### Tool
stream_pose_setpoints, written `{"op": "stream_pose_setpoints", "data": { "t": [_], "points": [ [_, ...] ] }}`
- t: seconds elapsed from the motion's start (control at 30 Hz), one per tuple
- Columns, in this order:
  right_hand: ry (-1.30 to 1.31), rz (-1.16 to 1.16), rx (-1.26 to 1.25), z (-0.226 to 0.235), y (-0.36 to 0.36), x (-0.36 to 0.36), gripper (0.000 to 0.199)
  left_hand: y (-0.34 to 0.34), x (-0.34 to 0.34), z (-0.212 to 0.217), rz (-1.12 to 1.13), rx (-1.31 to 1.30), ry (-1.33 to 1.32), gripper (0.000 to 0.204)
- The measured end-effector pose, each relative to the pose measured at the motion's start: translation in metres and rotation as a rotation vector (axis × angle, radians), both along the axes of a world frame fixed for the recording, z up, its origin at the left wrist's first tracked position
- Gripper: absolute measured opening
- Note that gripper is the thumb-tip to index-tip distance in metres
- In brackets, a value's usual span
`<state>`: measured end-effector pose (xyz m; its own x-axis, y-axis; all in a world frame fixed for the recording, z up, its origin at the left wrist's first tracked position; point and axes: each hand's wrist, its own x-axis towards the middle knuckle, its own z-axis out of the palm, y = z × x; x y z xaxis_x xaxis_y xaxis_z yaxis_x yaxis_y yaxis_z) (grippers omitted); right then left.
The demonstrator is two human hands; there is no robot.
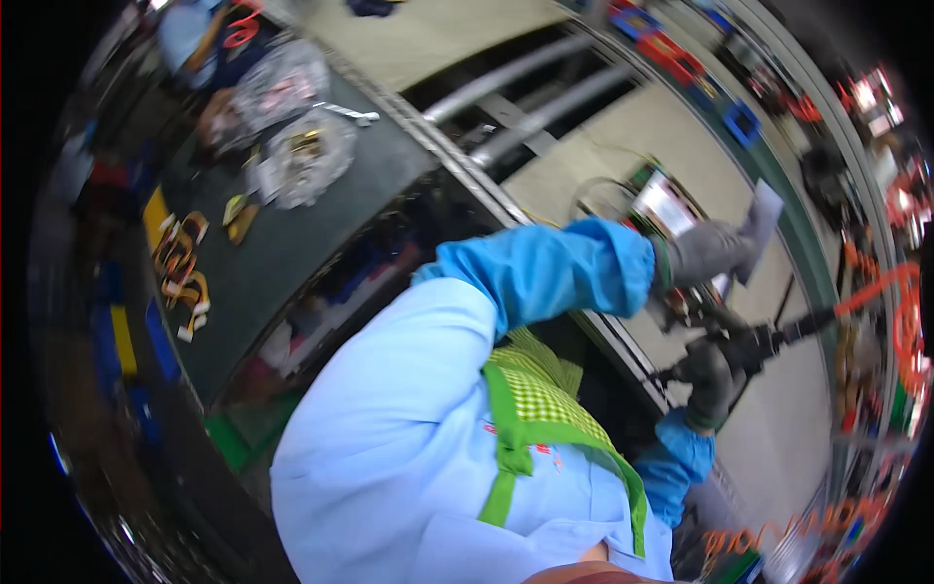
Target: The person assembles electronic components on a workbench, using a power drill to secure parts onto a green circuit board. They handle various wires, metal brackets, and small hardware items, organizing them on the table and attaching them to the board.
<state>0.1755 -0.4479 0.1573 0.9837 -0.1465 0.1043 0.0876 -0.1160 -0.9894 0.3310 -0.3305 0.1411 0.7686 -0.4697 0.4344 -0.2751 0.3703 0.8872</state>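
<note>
My left hand (705, 255), in a dark grey glove and blue oversleeve, reaches across to the right. Its fingers are closed on a thin, flat light-grey piece (763, 226) that sticks up beyond them. My gloved right hand (710, 378) is wrapped round a black power screwdriver (749, 348), whose thin tip points left. A red coiled hose (905, 321) is attached to the tool's rear. Just behind my left hand, on the pale work surface (778, 428), lies an assembly (669, 206) with a bright flat panel and wires. My hands and the tool partly hide it.
At left, a dark green table (379, 175) bears clear plastic bags (306, 161) of small parts, a silvery wrench (347, 114) and several copper-coloured curved parts (180, 268). Metal rollers (545, 112) span a gap. Red bins (669, 58) line the far side. Another person (190, 39) is at upper left.
</note>
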Motion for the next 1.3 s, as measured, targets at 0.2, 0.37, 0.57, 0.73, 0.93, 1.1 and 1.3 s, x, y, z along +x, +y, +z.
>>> {"op": "stream_pose_setpoints", "data": {
  "t": [0.2, 0.37, 0.57, 0.73, 0.93, 1.1, 1.3],
  "points": [
    [-0.036, 0.215, 0.089, 0.026, 0.049, 0.019, 0.055, 0.118, -0.038, 0.041, 0.396, 0.103, -0.29, 0.018],
    [-0.005, 0.487, 0.132, 0.028, 0.091, 0.042, 0.056, 0.194, -0.052, 0.042, 0.928, 0.436, -0.731, 0.016],
    [-0.011, 0.7, 0.085, 0.025, 0.162, 0.051, 0.055, 0.255, -0.057, 0.028, 0.996, 0.269, -0.405, 0.017],
    [-0.069, 0.734, 0.07, 0.026, 0.206, 0.069, 0.049, 0.296, -0.064, 0.023, 1.309, 0.575, -0.703, 0.025],
    [0.039, 0.775, 0.118, 0.038, 0.233, 0.08, 0.051, 0.331, -0.043, 0.002, 1.076, 0.117, -0.221, 0.029],
    [0.024, 0.587, 0.017, 0.048, 0.232, 0.091, 0.052, 0.397, -0.053, 0.007, 0.862, -0.319, 0.318, 0.025],
    [-0.052, 0.275, -0.196, -0.005, 0.146, 0.112, 0.029, 0.44, -0.071, -0.015, 0.691, -0.672, 0.617, 0.034]
  ]
}}
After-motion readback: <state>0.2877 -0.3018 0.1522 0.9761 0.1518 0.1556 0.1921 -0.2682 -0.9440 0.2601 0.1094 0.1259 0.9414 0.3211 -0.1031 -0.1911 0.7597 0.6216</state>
